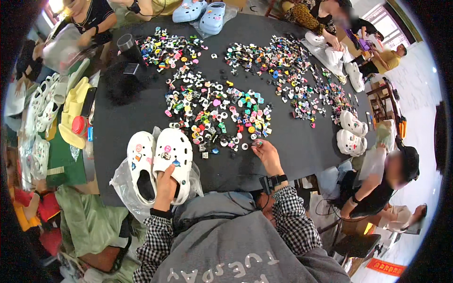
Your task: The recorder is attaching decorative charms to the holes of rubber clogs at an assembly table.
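Note:
My left hand [165,189] grips a white clog [177,147] at its opening, with the fingers inside and out of sight. Blue, pink and dark charms are fixed in its holes. Beside it lies a second white clog [137,146], also carrying charms; a clear plastic bag [121,181] is spread underneath the pair. At the near edge of the charm pile, my right hand [268,158] has thumb and finger pinched on a small shoe charm [258,143], whose shape is too small to make out. Loose colourful charms [217,111] cover the table just beyond both hands.
More charm heaps [292,66] spread over the dark table [113,160]. A dark tumbler [126,45] stands at the far left. Light-blue clogs [212,19] sit at the far edge, white clogs [351,137] at the right edge. Other people work around the table.

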`<state>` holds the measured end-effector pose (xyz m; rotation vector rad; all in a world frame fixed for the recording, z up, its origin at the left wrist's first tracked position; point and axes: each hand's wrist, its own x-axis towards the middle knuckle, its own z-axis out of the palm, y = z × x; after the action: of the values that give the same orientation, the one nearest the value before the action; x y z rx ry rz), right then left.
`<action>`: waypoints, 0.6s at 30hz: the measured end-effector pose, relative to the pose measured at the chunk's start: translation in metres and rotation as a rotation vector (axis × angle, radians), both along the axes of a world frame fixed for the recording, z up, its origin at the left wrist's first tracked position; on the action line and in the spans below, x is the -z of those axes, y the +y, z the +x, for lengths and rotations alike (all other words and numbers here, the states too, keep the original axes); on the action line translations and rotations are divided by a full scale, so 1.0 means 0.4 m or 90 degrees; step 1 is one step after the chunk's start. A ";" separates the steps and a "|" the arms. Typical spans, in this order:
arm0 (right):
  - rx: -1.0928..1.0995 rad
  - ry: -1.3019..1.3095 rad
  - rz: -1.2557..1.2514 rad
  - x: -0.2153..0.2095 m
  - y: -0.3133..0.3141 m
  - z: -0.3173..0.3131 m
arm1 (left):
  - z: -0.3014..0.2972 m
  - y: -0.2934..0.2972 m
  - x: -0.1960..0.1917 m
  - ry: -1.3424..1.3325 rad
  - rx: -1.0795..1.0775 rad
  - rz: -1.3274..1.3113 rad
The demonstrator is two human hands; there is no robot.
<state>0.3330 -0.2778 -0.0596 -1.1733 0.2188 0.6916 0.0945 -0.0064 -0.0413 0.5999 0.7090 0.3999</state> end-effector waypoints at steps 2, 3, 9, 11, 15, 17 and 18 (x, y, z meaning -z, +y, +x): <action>0.008 -0.032 -0.040 -0.005 -0.008 -0.003 | -0.002 0.002 0.009 -0.021 0.006 -0.011; 0.009 -0.031 -0.039 -0.005 -0.012 -0.005 | -0.001 0.001 0.002 -0.020 0.007 -0.011; -0.012 -0.148 -0.203 0.005 -0.039 0.007 | -0.002 0.001 0.001 -0.008 0.022 0.018; -0.005 -0.170 -0.263 0.006 -0.041 0.012 | 0.001 0.001 -0.002 -0.022 0.016 0.010; 0.013 -0.266 -0.325 0.040 -0.056 0.039 | -0.001 0.005 0.011 -0.027 0.025 0.011; 0.052 -0.336 -0.456 0.029 -0.036 0.050 | -0.006 0.007 0.015 -0.016 0.010 0.010; 0.063 -0.354 -0.492 0.036 -0.039 0.062 | -0.002 0.006 0.012 -0.017 0.013 0.009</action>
<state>0.3577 -0.2935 -0.0742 -2.0283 0.0660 0.1535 0.0936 -0.0042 -0.0461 0.6141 0.6738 0.3940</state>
